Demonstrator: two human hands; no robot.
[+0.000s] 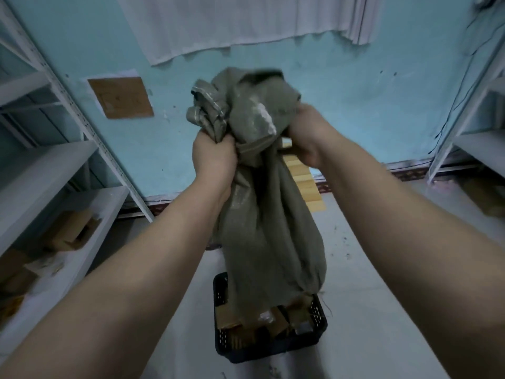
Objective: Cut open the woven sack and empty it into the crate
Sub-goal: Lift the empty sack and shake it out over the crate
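So here I am with the sack [262, 220] up in the air in front of me, both arms stretched out. My left hand [213, 157] has its fingers curled tight round a bunched wad of the grey-green fabric at the top, with the folded edge sticking up above my fist. My right hand [306, 135] is clamped on the other side of the same top end, a bit higher, thumb and fingers dug into the cloth. There's a pale shiny patch on the sack right beside that hand.

The rest of the sack hangs straight down between my forearms. Its lower end reaches the black plastic crate [222, 296] sitting on the floor [369, 269]. I can't tell whether the fabric touches the rim, it's a bit blurry down there. Inside the crate there are small cardboard boxes [226, 315] piled up, right under the bottom of the sack.

Around me: a white metal shelf unit [54, 170] on the left with a few open cartons [72, 231] on a low shelf, and another shelf unit [478, 149] on the right. Behind the sack some light wooden boards [306, 184] lean at the foot of the blue wall [355, 105]. A brown board [121, 97] is stuck on that wall and a white curtain [232, 20] hangs at the top.
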